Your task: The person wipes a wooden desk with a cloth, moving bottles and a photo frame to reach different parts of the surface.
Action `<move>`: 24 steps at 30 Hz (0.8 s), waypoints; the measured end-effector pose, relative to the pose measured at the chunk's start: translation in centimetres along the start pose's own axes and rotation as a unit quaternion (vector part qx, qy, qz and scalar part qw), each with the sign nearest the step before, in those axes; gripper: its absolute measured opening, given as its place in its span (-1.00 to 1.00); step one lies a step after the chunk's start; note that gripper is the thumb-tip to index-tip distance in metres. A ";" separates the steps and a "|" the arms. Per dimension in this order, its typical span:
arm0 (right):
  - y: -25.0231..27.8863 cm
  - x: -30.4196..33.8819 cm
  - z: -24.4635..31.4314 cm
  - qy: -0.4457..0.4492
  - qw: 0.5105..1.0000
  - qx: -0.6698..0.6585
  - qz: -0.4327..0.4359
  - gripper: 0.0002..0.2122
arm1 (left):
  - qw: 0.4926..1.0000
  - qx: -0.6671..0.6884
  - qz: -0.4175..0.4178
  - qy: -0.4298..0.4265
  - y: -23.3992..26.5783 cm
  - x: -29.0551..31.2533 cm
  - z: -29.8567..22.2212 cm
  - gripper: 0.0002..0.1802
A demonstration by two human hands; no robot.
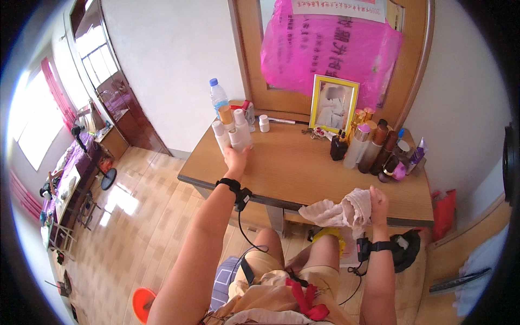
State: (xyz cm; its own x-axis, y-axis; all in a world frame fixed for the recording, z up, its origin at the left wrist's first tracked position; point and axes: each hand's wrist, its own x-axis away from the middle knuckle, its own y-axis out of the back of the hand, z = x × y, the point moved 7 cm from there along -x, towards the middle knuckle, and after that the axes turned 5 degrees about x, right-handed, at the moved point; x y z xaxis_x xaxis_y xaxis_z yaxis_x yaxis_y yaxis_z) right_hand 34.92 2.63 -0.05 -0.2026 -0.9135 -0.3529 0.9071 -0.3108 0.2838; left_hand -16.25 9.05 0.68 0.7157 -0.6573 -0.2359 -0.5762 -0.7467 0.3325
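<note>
My left hand [236, 160] is closed round the lower part of a small white bottle [236, 140] at the left end of the wooden dressing table [287, 168]. Taller white bottles [241, 123] crowd close about it, one with an orange-tan cap [225, 114]. In my right hand [379, 205], above the table's front edge at the right, is a bunched pale pinkish cloth [349, 210]. Its loose end trails leftward over the edge. The fingertips of my left hand are partly hidden by the bottle.
Behind the white bottles stands a water bottle [218, 96] with a blue cap. A small white jar [264, 123] is to their right. Cosmetic bottles [374, 146] cluster at the right, before a yellow-framed photo [334, 103]. Cables hang from both wrist straps. An orange bucket [142, 304] is on the floor.
</note>
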 end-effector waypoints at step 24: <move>0.6 -3.1 8.7 -0.023 0.943 -0.326 -0.063 -0.48 | 0.904 0.096 0.373 -0.186 -8.7 18.5 -9.5 -0.61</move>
State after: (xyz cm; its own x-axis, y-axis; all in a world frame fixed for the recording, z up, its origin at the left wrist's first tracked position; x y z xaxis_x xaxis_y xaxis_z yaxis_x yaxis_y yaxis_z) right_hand 32.88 3.00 9.02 -0.3263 -0.8949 -0.3044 0.9057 -0.2039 -0.3716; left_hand 5.70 4.35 2.07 -0.0621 -0.9476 -0.3134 -0.9270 -0.0617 0.3701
